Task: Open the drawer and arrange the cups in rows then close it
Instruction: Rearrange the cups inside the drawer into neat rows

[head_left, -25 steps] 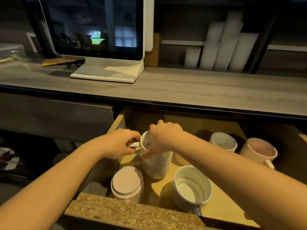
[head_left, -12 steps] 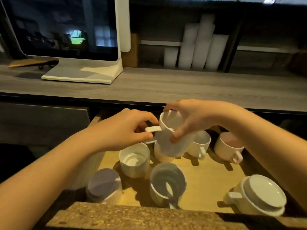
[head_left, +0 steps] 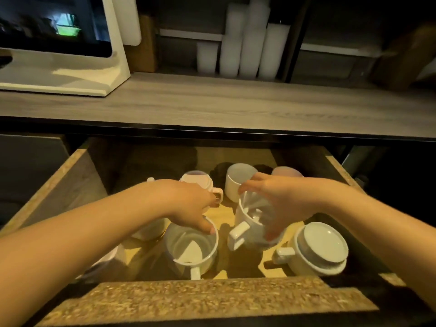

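Cups, white ceramic, in open drawer (head_left: 77,175): rigid, heavy-ish, glazed/slick, chip-prone. Right hand (head_left: 286,199) fingers clamped round tilted mug (head_left: 253,223) rim; left hand (head_left: 188,204) fingers hooked inside front mug (head_left: 191,249) rim. Best hold prob.: handle or body.

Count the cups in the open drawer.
8: front cup at left hand, tilted cup in right hand, upside-down cup front right; back row white cup, pink cup, inverted cup; two cups under left forearm. More may be hidden.

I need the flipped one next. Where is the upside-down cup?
In the head view, the upside-down cup stands at the drawer's front right, just right of the cup in the right hand.
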A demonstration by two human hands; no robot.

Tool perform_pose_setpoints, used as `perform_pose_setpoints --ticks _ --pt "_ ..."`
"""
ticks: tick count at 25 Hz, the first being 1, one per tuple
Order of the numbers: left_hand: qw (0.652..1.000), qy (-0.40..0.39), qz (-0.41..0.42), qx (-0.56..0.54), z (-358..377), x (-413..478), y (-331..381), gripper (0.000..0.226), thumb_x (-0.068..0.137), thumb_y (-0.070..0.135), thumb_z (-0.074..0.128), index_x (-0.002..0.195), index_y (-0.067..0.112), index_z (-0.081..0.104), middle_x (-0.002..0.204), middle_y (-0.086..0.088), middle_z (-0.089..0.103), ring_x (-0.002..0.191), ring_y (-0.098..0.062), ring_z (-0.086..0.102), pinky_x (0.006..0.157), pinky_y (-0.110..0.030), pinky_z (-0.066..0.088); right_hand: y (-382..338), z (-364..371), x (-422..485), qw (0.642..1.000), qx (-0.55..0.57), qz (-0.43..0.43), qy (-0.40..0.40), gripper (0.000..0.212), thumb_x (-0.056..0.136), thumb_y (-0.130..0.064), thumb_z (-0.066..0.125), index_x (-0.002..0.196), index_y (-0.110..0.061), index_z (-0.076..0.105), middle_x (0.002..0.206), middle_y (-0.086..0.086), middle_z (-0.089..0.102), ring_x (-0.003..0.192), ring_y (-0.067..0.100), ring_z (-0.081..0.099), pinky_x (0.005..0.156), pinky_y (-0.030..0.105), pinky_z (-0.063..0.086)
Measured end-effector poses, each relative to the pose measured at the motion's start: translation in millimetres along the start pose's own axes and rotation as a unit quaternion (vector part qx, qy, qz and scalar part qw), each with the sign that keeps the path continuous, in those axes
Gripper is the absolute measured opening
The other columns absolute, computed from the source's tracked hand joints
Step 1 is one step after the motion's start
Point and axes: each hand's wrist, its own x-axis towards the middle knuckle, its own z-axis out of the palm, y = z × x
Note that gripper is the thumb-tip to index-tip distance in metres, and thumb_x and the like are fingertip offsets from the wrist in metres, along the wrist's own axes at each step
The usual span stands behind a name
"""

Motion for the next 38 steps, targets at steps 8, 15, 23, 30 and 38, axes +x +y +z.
perform_pose_setpoints --ticks 8,15,23,30,38 --pt "1.0 -0.014 -0.01 -0.024 29.0 8.4 -7.9 0.069 0.078 0.062 0.056 0.135 0.027 0.039 0.131 0.003 0.055 0.113 -0.016 0.055 0.095 -0.035 0.049 -1.8 36.7 19.3 0.996 -0.016 -0.082 -0.042 0.087 0.073 -0.028 0.078 0.141 -0.036 0.025 0.145 -0.007 0.028 0.129 0.019 0.034 0.101 0.032 0.043" --pt "1.0 0.01 -0.005 0.01 36.1 7.7 -6.5 0.08 0.069 0.068 0.06 0.135 0.029 0.037 0.131 0.004 0.054 0.112 -0.016 0.055 0.091 -0.032 0.051 0.5 43.3 18.0 0.992 0.01 -0.105 -0.064 0.089 0.073 -0.024 0.078 0.141 -0.038 0.023 0.15 -0.009 0.022 0.138 0.017 0.022 0.108 0.034 0.035" --pt "1.0 0.029 -0.002 -0.007 42.9 12.3 -5.5 0.083 0.066 0.065 0.066 0.134 0.026 0.038 0.127 0.002 0.056 0.108 -0.016 0.057 0.086 -0.028 0.052 -11.7 41.8 9.4 0.999 -0.004 0.048 0.018 0.086 0.074 -0.071 0.053 0.142 -0.024 0.03 0.142 0.003 0.046 0.121 0.025 0.051 0.091 0.036 0.049" --pt "1.0 0.011 -0.003 -0.003 42.0 9.4 -11.3 0.08 0.066 0.061 0.069 0.132 0.027 0.04 0.126 0.003 0.055 0.107 -0.016 0.056 0.087 -0.03 0.053 -18.7 40.1 10.1 0.999 -0.038 -0.027 -0.027 0.085 0.073 -0.054 0.069 0.141 -0.024 0.029 0.132 0.004 0.048 0.109 0.022 0.053 0.086 0.033 0.053" --pt "1.0 -0.018 -0.005 -0.019 35.0 9.9 -9.0 0.079 0.071 0.064 0.062 0.137 0.029 0.035 0.136 0.004 0.049 0.117 -0.017 0.051 0.095 -0.032 0.048 8.8 18.5 2.9 0.993 0.085 0.005 -0.08 0.079 0.078 -0.047 0.068 0.143 -0.03 0.026 0.146 -0.003 0.04 0.128 0.021 0.043 0.099 0.033 0.042"
